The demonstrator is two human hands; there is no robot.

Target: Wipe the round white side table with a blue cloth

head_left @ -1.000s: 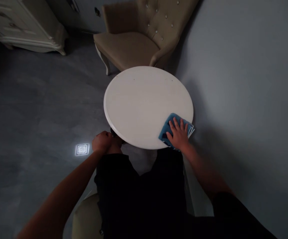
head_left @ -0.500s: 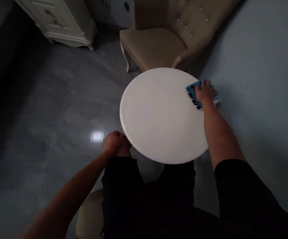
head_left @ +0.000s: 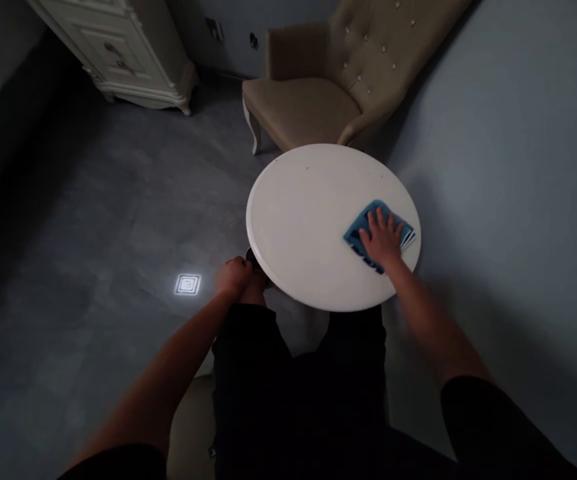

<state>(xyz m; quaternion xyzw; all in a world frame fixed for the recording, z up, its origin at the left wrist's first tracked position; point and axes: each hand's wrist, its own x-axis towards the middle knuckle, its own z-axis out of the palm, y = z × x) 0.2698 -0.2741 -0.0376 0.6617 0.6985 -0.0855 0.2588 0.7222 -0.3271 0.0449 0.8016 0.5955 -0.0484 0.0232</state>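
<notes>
The blue cloth (head_left: 358, 227) is lying folded on the right side of the round white counter (head_left: 303, 233). The right hand (head_left: 385, 244) is pressing it flat, its fingers (head_left: 379, 215) spreading wide over the top without gripping. The left hand (head_left: 236, 275) is resting by the left knee (head_left: 255, 293); I cannot tell whether it is holding anything. Wiping is apparently under way, unfinished: small specks (head_left: 307, 168) are dotting the far part, while how much is already clean isn't showing.
</notes>
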